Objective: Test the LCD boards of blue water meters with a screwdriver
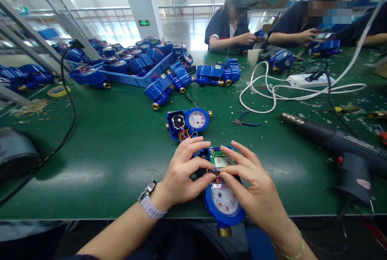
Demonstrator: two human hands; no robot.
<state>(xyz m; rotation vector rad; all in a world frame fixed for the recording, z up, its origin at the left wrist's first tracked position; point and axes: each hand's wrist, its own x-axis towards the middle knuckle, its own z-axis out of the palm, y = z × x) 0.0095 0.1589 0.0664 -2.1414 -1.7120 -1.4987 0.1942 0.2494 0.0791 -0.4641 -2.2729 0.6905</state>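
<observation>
A blue water meter (pixel 225 199) with a white dial and a small lit display reading "A-" lies at the table's front edge, its brass end toward me. My left hand (pixel 184 171) rests at its left side, thumb and index finger bent together over the coloured wires between display and dial. From the right, my right hand (pixel 254 179) touches the same wires with thumb and index finger, its other fingers spread above the display. Whatever the fingertips pinch is too small to make out. Just behind lies a second, opened meter (pixel 196 119) with a black square part and loose wires.
Blue-handled cutters (pixel 246 123), a heat gun (pixel 329 139) and a white power strip (pixel 311 80) with looping cable lie right. Further back are several meters and a full blue crate (pixel 130 79). A black cable (pixel 71 123) crosses the left. Two people (pixel 231 30) work opposite.
</observation>
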